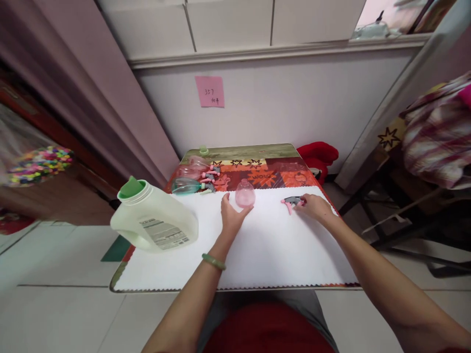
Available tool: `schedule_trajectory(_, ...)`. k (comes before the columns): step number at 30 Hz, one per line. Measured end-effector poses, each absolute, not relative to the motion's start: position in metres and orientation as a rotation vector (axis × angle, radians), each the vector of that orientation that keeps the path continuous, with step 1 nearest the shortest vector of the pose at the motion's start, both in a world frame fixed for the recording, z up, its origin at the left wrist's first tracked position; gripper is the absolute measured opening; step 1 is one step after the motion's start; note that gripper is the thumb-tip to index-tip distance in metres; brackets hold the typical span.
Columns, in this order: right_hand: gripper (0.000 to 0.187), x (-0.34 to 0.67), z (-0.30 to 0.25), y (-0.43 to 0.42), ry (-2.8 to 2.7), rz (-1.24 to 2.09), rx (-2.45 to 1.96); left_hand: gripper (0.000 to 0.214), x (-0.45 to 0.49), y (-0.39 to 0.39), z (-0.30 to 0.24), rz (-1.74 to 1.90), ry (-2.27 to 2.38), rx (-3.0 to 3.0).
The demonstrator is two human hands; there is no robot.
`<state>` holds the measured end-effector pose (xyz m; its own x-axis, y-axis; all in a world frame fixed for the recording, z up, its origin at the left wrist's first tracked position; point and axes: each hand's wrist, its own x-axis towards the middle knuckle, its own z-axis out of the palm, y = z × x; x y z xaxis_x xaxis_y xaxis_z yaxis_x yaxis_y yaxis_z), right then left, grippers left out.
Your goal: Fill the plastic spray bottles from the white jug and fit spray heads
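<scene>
A small pink see-through bottle (pixel 245 194) stands without a spray head on the white cloth. My left hand (pixel 232 214) is beside it, thumb and fingers spread apart; the thumb comes close to the bottle's base, and whether it touches I cannot tell. To the right, my right hand (pixel 313 208) has its fingers closed on a grey and pink trigger spray head (pixel 293 201), held low over the cloth. A large pale-green jug (pixel 158 218) without its cap stands at the left, its mouth open and a green spout piece showing in it.
Beyond the jug lie a green spray bottle (pixel 186 186) and two pink ones, one being this pink spray bottle (pixel 187 171). A pale-green cap (pixel 203 150) sits at the table's back left. The white cloth (pixel 279 250) covers the front. Dark stool legs (pixel 382 211) stand at right.
</scene>
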<state>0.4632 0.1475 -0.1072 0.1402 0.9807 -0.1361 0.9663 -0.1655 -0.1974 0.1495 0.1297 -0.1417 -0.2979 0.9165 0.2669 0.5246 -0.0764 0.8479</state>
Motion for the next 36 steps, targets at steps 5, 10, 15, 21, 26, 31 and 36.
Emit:
schedule_trajectory(5, 0.025, 0.449, -0.111, 0.15, -2.083, 0.34, -2.375, 0.108, 0.175, 0.167, -0.153, 1.24, 1.859, 1.422)
schedule_trajectory(10, 0.016, 0.454, -0.098, 0.152, -2.074, 0.317, -2.292, 0.091, 0.179, 0.167, -0.151, 1.214, 1.848, 1.322)
schedule_trajectory(15, 0.034, 0.455, -0.045, 0.146, -1.473, 0.821, -1.498, 0.09, 0.167, 0.132, -0.147, 1.255, 1.699, 1.348)
schedule_trajectory(21, 0.036, 0.4, 0.024, 0.137, -1.11, 0.884, -0.828, 0.083, 0.163, 0.09, -0.155, 1.322, 1.546, 1.371)
schedule_trajectory(26, 0.036, 0.353, 0.016, 0.131, -1.211, 0.777, -0.809, 0.08, 0.164, 0.08, -0.164, 1.406, 1.47, 1.372)
schedule_trajectory(31, 0.039, 0.343, 0.008, 0.129, -1.265, 0.673, -0.872, 0.08, 0.16, 0.077, -0.161, 1.429, 1.405, 1.387)
schedule_trajectory(36, 0.04, 0.341, 0.014, 0.127, -1.304, 0.666, -0.883, 0.078, 0.158, 0.075, -0.158, 1.453, 1.339, 1.377)
